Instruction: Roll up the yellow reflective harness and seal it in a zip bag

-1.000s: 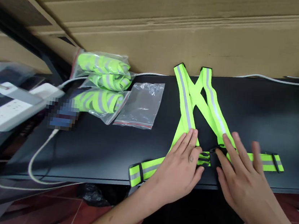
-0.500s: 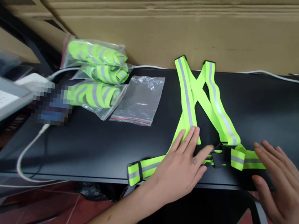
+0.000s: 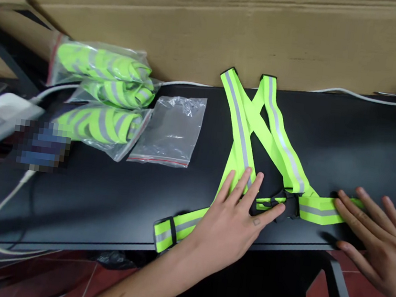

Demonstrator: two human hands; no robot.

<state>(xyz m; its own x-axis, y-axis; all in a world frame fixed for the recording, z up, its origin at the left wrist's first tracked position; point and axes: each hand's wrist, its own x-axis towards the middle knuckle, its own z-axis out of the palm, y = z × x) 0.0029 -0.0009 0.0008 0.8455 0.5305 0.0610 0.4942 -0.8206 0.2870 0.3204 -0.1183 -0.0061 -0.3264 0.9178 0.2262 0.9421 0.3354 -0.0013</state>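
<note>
In the head view, a neon yellow-green harness (image 3: 272,148) is laid out right of centre on the desk (image 3: 97,203). Its waist band (image 3: 320,212) is set close to the front edge, the left end pretty much at the lip, and the strap tops are backed by the cardboard (image 3: 269,37). A strip of black desktop is left between the harness and a flat zip bag (image 3: 171,131), and a wider stretch is seen beyond the right strap (image 3: 286,152).

The left hand (image 3: 230,220) is laid palm down over the band and the foot of the left strap (image 3: 240,125), fingers fanned and loose, thumb tip right at the black buckle (image 3: 290,205). The right hand (image 3: 385,239) is held loose with fingers spread over the band's right end; whether it's actually touched can't quite be told.

The harness is made up of flat webbing with a silver-grey stripe, crossed in an X and fitted with black sliders. The desk is finished smooth and dark, the cardboard is creased lengthwise, and the zip bag is crinkled at the top, with a red line along its seal.

The left side is crowded by three bagged neon rolls (image 3: 118,91), a white power strip (image 3: 3,112) and something pixelated. A white cable (image 3: 370,99) is run along the back, behind the straps.
</note>
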